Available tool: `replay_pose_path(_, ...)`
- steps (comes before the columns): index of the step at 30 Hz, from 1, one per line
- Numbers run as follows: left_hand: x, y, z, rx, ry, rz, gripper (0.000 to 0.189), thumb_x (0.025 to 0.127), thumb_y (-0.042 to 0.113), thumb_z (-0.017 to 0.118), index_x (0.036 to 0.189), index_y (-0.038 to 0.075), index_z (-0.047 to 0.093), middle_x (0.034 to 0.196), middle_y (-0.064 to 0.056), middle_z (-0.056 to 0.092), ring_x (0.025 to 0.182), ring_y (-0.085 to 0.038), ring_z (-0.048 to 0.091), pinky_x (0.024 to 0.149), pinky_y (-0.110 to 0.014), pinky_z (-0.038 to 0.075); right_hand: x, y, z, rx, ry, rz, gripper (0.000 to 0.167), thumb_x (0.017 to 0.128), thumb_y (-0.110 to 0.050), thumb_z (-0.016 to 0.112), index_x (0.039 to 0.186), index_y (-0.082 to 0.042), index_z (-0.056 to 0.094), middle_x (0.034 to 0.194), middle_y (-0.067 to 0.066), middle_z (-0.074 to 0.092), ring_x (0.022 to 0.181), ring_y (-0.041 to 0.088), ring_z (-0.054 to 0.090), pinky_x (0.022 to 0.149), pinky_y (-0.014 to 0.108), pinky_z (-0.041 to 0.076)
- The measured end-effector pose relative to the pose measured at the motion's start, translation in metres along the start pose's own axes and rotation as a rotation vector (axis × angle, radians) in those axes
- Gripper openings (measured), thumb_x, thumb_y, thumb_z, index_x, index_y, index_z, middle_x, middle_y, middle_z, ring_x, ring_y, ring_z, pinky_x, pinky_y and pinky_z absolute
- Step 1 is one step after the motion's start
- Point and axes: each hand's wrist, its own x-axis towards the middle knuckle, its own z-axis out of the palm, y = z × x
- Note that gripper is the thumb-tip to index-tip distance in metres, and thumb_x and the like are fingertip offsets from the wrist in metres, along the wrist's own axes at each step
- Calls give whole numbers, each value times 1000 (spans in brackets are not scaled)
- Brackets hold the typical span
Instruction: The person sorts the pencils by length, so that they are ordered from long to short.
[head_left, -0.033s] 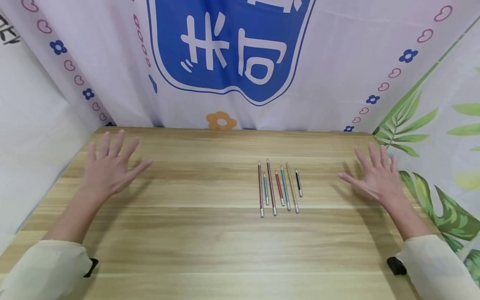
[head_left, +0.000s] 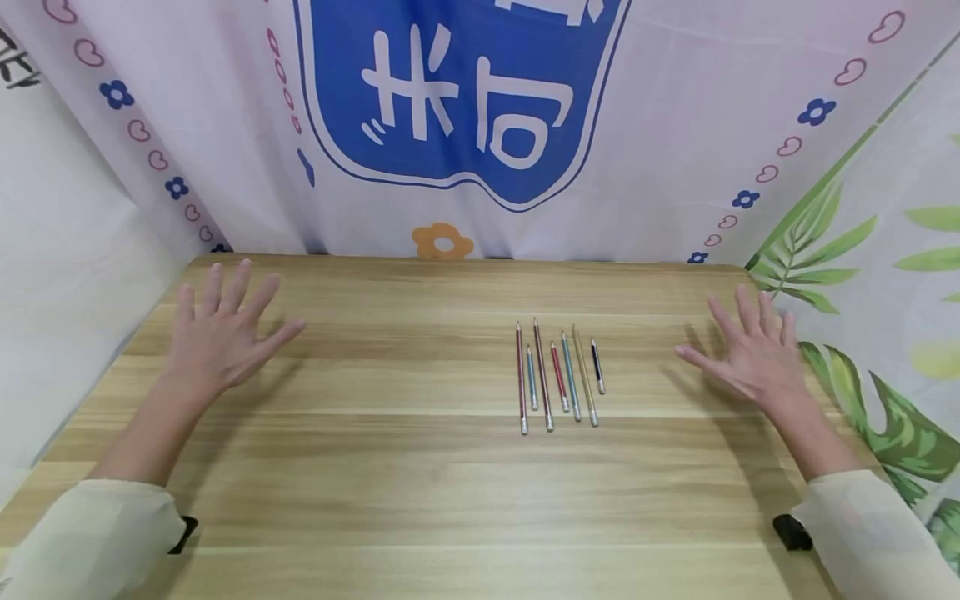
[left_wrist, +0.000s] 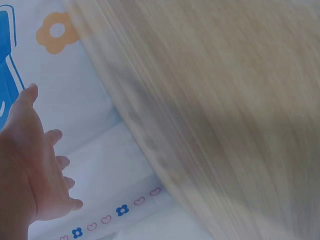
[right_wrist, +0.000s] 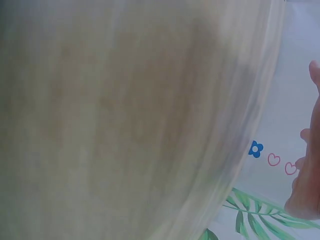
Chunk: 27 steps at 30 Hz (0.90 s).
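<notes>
Holds the left hand (head_left: 213,342) over the wooden table (head_left: 375,500) with fingers spread wide, gripping nothing — holds the right hand (head_left: 759,357) likewise fanned, with nothing in it. Has seven pencils (head_left: 559,377) between — nearer the right hand — loosely lined up, with tips toward the curtain (head_left: 660,167).

Booth-like table bay, building type indeterminable, comprising one wood-grain table (head_left: 375,500), bounded by printed cloth (head_left: 645,175), leaf-patterned sheet (head_left: 877,327) and white sheet (head_left: 67,250).
</notes>
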Motion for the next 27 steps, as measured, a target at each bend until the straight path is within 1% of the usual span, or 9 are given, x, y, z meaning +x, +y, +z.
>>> replay_pose_path(7, 3, 6, 1, -10, 13, 8, 87, 101, 72, 35, 163, 12, 27, 170, -26, 7, 154, -53, 0, 120, -75, -5, -2, -2, 0, 3, -6, -4, 99, 96, -75, 46, 167, -16, 12, 169, 29, 2, 154, 49, -13, 118, 78, -10)
replay_pose_path(13, 4, 9, 0, -14, 14, 7, 88, 101, 73, 35, 163, 11, 27, 170, -26, 6, 154, -53, 0, 120, -76, -5, -1, -5, 0, 12, -17, -12, 98, 96, -74, 47, 167, -13, 15, 170, 25, -2, 154, 47, -15, 117, 77, -14)
replay_pose_path(18, 3, 11, -1, -9, 14, 1, 89, 100, 74, 36, 164, 12, 27, 170, -26, 7, 154, -54, -2, 117, -80, -7, -2, -8, 1, 4, -21, -14, 99, 96, -75, 45, 167, -14, 14, 170, 21, -6, 154, 45, -17, 116, 75, -18)
replay_pose_path(23, 0, 11, -2, 3, 15, -6, 89, 100, 75, 36, 163, 13, 28, 169, -26, 9, 154, -54, -1, 116, -81, -6, -1, -13, 0, -12, -13, -32, 99, 95, -75, 47, 167, -14, 15, 171, 20, -5, 155, 45, -16, 117, 76, -15)
replay_pose_path(27, -2, 13, -2, 32, -6, 1, 90, 100, 75, 33, 164, 13, 25, 170, -26, 8, 153, -56, 0, 116, -81, -5, -1, -17, -2, -11, -15, -42, 100, 94, -74, 49, 167, -15, 15, 171, 20, -4, 155, 45, -15, 118, 76, -13)
